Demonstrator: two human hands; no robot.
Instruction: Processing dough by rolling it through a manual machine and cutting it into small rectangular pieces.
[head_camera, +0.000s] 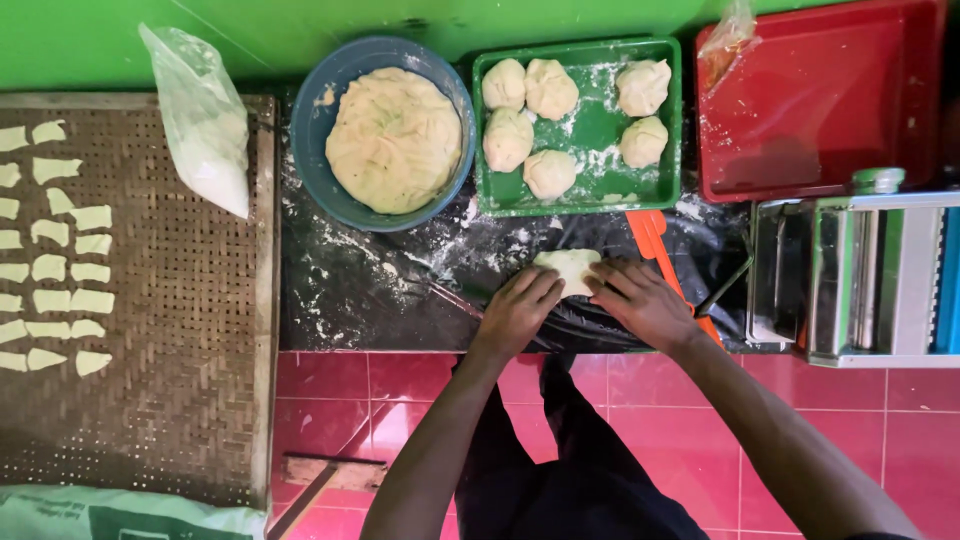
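Left hand: the left hand (517, 310) lies palm down, fingers spread flat on the near edge of the dough piece (568, 268), pressing and not gripping.
Right hand: the right hand (640, 303) is flat too, fingertips on the right side of the same piece, nothing clenched in it.
Dough piece: pale, flattened, on the floured black sheet (380, 290), just below the green tray.
Step in hand: by the look of it, flattening one portion by hand on the sheet.
Next move, as a judgement: even pressure from both palms so the piece thins without tearing, and some flour under it so that it lifts off clean.
Green tray: the green tray (600, 130) holds six rough dough balls (508, 138) on loose flour.
Blue bowl: the blue bowl (330, 100) sits left of the tray, filled with one large dough mass (394, 140).
Orange tool: an orange tool (648, 235) lies touching the right hand's far side; its kind I cannot tell.
Roller machine: a metal roller machine (860, 270) stands at the right, well apart from the hands.
Red tray: the red tray (830, 90) sits behind the machine.
Woven mat: the woven mat (180, 300) at the left carries rows of small cut dough pieces (60, 270).
Flour bag: a clear flour bag (205, 120) leans on the mat's top edge.
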